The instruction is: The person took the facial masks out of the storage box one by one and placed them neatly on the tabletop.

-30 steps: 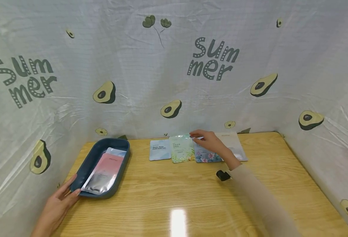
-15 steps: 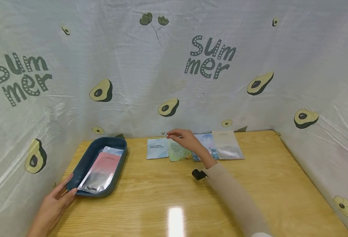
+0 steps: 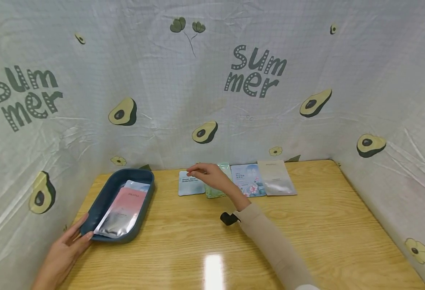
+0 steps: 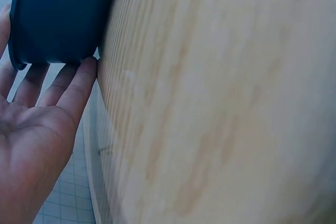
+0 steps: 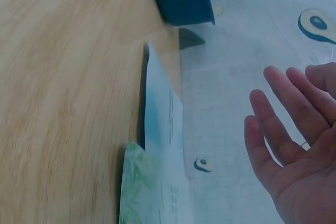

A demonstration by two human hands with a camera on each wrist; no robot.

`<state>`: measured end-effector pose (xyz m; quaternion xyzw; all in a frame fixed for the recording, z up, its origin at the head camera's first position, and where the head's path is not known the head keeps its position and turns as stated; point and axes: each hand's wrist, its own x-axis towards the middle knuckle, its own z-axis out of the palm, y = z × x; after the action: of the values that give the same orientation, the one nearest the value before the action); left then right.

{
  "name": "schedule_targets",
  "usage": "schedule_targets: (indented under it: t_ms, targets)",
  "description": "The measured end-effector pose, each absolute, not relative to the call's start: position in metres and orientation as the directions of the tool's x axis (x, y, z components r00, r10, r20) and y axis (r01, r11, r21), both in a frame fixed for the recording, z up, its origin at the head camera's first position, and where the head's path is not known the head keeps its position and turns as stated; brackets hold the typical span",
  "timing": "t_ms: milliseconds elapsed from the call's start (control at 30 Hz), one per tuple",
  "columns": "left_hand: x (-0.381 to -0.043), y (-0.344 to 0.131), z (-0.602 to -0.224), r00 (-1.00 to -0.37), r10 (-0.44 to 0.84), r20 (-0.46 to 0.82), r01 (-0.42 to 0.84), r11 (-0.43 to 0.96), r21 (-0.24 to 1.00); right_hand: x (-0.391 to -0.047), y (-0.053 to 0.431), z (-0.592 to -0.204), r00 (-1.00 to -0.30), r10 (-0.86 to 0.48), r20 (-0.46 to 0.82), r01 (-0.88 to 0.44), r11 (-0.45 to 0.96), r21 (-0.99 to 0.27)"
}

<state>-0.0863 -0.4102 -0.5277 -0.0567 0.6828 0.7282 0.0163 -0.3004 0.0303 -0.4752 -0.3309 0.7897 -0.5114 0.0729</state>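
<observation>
White cloth bkgd. (image 3: 154, 76), printed w/ avocados (image 3: 205, 132) and "summer" lettering (image 3: 253, 83), fills the top and sides of the frame. Below it, a wood-grain table (image 3: 183, 237) spans the lower half. A beige sleeve (image 3: 270, 241) enters from btm., right of ctr. A dark-blue tray (image 3: 95, 209) sits slanted at lower left.

Also lower left, the person's L hand (image 3: 62, 251) grips the tray's near corner, thumb at the near end, fingers around the outer wall. Well apart from it, near ctr., the R hand (image 3: 210, 176) hovers, fingers loosely spread, holding nothing; R-wrist view has its fingertips apart from the pkts. below.

In the tray, a pink-and-silver pkt. (image 3: 123, 211) lies atop a blue-and-silver pkt. (image 3: 137, 185), whose far end shows. Other pkts. line the table's back edge: right of ctr., a cream-and-silver pkt. (image 3: 277, 177); beside it, a blue floral pkt. (image 3: 248, 179); at ctr., a green pkt. (image 3: 214, 192), partly hidden by R hand; left of that, the smallest, a lt.-blue pkt. (image 3: 190, 187), upper right behind the fingers. A small black item (image 3: 228, 218) shows at R cuff, lower ctr.
</observation>
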Motion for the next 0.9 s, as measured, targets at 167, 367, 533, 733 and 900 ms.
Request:
schedule_targets:
  t_ms: [167,367,533,733,900]
  targets:
    - [-0.087,-0.410,-0.527,-0.992,-0.056,-0.110,-0.106,-0.066,0.992,-0.297,0.023,-0.476,-0.765,-0.598,0.239,-0.445,0.222,-0.867]
    - [-0.085,-0.412,-0.527,-0.989,-0.056,-0.135,-0.131,-0.069,0.989,-0.294,0.007,-0.474,-0.755,-0.606,0.249,-0.447,0.198,-0.873]
    - [-0.084,-0.412,-0.526,-0.984,-0.074,-0.160,-0.156,-0.055,0.986,-0.289,-0.012,-0.467,-0.729,-0.631,0.265,-0.461,0.167,-0.872]
    - [-0.086,-0.411,-0.526,-0.984,-0.082,-0.157,-0.153,-0.053,0.987,-0.284,-0.035,-0.459,-0.697,-0.655,0.292,-0.472,0.113,-0.874]
    - [-0.088,-0.411,-0.527,-0.989,-0.075,-0.129,-0.125,-0.063,0.990,-0.282,-0.052,-0.450,-0.698,-0.648,0.304,-0.457,0.076,-0.886]
